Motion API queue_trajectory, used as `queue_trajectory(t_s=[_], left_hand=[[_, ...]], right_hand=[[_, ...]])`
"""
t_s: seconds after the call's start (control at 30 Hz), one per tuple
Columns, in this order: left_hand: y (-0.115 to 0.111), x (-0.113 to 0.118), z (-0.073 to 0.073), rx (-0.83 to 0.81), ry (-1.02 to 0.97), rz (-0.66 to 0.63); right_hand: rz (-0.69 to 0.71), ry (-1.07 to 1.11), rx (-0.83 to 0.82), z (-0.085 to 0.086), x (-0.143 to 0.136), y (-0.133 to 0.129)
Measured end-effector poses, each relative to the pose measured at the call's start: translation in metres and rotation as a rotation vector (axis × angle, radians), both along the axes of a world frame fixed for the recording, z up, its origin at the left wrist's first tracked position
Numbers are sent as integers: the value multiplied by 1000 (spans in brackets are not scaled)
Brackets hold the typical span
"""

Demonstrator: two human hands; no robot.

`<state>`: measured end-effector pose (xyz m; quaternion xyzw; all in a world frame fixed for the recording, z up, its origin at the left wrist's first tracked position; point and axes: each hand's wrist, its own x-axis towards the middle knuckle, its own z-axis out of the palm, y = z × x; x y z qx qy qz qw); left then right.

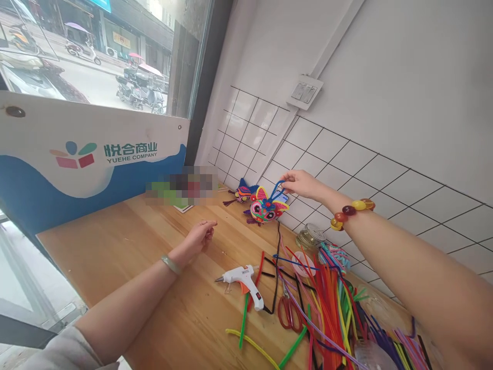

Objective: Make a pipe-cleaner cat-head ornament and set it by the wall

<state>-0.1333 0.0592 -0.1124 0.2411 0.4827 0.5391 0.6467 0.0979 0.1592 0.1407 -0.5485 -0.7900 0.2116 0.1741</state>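
My right hand (pixel 298 183) pinches the top of a blue loop (pixel 278 189) made of fuzzy pipe cleaner. From that loop hangs a colorful pipe-cleaner animal-head ornament (pixel 267 209) with big round eyes, pink-and-yellow ears and a dark tassel; it is close above the far side of the wooden table (pixel 154 257). Behind it sits a second, mostly blue ornament (pixel 244 192) with tassels. My left hand (pixel 200 235) is over the table, fingers curled and pressed together, with nothing visible in them. A phone (pixel 283 197) is partly hidden behind the ornament.
A white hot glue gun (pixel 244 280) lies before me, with red-handled scissors (pixel 289 311) to its right. Many loose pipe cleaners (pixel 327 303) spread across the right side. A glass jar (pixel 310 235) stands near the gridded wall. A blue-and-white panel (pixel 92 164) borders the left.
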Motion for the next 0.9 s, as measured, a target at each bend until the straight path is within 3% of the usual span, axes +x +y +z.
queue_trajectory(t_s=[0.3, 0.6, 0.9], left_hand=[[-3, -1, -1, 123, 16, 9], [-8, 7, 9, 414, 132, 71], [-21, 10, 25, 622, -45, -221]], right_hand=[[-28, -17, -1, 12, 17, -6], [129, 13, -131, -10, -8, -28], [292, 63, -265, -25, -51, -58]])
